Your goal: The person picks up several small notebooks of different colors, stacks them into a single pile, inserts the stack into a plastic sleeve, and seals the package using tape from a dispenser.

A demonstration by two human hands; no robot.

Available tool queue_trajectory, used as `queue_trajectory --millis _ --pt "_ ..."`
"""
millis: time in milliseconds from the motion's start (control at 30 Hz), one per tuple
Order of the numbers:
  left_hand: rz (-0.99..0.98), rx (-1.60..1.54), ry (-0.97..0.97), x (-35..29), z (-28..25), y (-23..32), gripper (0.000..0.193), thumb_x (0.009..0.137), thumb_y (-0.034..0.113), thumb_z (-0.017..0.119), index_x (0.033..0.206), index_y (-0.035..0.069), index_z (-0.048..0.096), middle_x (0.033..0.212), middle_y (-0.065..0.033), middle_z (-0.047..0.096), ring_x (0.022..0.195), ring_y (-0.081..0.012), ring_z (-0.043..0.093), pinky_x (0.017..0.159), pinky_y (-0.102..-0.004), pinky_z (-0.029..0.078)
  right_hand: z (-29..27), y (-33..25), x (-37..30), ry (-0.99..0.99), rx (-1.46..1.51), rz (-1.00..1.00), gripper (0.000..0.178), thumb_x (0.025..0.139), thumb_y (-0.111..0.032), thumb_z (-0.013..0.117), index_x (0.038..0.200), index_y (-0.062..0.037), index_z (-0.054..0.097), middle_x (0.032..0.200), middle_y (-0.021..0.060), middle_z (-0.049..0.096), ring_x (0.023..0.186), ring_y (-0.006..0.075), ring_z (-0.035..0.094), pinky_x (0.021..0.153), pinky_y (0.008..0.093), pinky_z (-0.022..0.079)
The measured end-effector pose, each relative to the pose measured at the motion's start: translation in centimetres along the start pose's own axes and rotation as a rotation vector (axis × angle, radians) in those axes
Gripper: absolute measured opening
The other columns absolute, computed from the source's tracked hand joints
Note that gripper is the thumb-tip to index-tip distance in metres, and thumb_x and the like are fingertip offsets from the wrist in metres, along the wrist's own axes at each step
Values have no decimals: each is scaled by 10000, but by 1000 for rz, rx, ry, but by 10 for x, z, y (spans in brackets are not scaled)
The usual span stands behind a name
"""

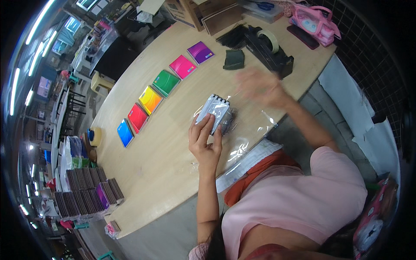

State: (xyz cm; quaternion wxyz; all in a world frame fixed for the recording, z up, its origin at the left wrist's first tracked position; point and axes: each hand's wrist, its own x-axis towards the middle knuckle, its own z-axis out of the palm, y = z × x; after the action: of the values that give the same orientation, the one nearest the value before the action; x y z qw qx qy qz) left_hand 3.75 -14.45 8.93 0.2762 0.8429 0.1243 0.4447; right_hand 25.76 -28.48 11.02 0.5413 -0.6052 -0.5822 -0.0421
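My left hand (205, 138) is closed on a small stack of spiral notepads (215, 110) in clear plastic wrap. Their black wire binding faces away from me, and the fingers press on the pale top face. Loose film (241, 149) trails over the table edge at my front. Smeared by motion, my right hand (260, 88) is over the table to the right of the stack; its fingers cannot be made out. Closest to it is a black tape dispenser (271, 55) with a roll of tape (268, 41). A dark green pad (234, 59) lies just left of the dispenser.
A row of spiral notebooks crosses the table, from a blue one (125, 133) to a purple one (200, 53). Stacked notebooks (86, 195) stand at the left end. A pink bag (314, 24), a dark case (303, 37) and a cardboard box (186, 13) sit at the far side.
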Motion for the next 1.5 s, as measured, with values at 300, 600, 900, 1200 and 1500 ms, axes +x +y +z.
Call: queue_trajectory --millis 300,600,900,1200,1500 --pt "39 39 -21 4 -1 -1 278 771 2 759 1048 9 735 1058 -144 703 1053 -282 653 994 -420 494 -139 97 -7 273 85 1317 117 841 -181 748 861 -68 727 835 27 675 762 154 619 619 320 460" --pt "-40 1 -40 2 -1 0 299 742 -8 746 1039 19 730 1048 -120 702 1050 -311 639 1043 -482 459 -122 78 -47 454 85 948 196 847 -244 760 877 -54 722 744 8 633 634 104 553 583 264 448" --pt "57 55 -40 5 -2 3 263 773 13 761 1035 11 734 1066 -140 699 1077 -309 636 958 -401 504 -45 104 -95 721 1222 1218 215 925 -232 689 1012 -36 675 767 12 606 696 133 583 663 330 513" --pt "50 27 -27 2 -6 -3 279 746 17 766 1023 16 732 1076 -127 693 1105 -323 616 975 -418 479 60 -66 0 178 800 677 695 909 -104 696 1497 -2 339 676 18 595 500 53 494 469 200 417" --pt "15 24 7 0 -2 2 372 733 41 763 1100 47 702 1173 -163 627 1060 -323 620 915 -398 496 79 -62 -7 132 441 797 1035 847 -19 727 1564 -54 -19 623 43 581 472 63 494 426 210 383"
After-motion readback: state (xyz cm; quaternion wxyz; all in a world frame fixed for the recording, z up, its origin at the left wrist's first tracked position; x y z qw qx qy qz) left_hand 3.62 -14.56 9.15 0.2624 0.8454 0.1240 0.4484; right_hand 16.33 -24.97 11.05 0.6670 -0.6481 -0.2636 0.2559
